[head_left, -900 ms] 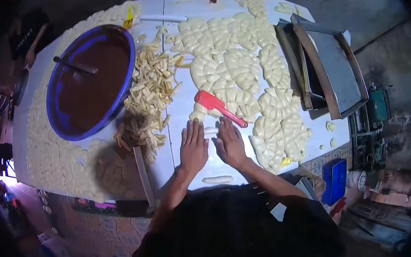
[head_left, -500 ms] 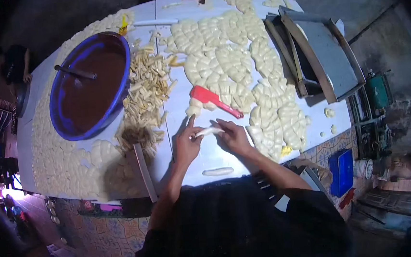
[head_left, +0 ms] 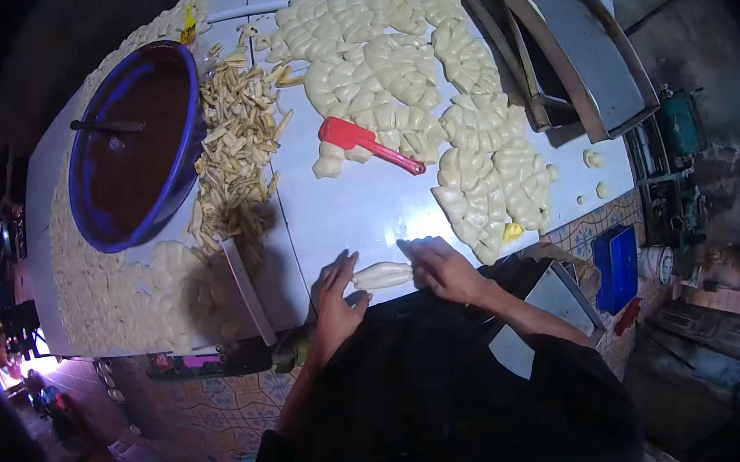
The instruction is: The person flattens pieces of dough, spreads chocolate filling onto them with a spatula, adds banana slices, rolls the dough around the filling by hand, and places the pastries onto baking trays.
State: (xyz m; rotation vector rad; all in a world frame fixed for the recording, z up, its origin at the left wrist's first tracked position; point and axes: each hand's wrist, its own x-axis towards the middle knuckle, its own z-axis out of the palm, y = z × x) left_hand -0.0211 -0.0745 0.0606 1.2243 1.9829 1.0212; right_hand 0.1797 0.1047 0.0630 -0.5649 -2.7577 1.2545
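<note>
A pale dough strip (head_left: 382,275), apparently two lengths lying side by side, rests on the white table (head_left: 334,221) near its front edge. At its left end is my left hand (head_left: 338,301), with thumb and fingers apart. Beside the right end lies my right hand (head_left: 448,270), its fingers stretched over the tabletop. Neither hand grips the dough. Beyond them a red flat-bladed tool with a handle (head_left: 370,146) rests against the small dough pieces. Portioned dough (head_left: 401,72) covers much of the table behind it.
To the left stands a blue basin (head_left: 198,127) of brown liquid, with a dark handle in it. Pale cut strips (head_left: 236,129) are heaped beside it, near a long flat bar (head_left: 249,293). Metal trays (head_left: 587,57) are stacked at the right. More dough (head_left: 123,294) covers the left side.
Both hands have come down toward the front edge. The dough strip held between them is now laid with the one on the table, and the fingers have let go. The view has shifted.
</note>
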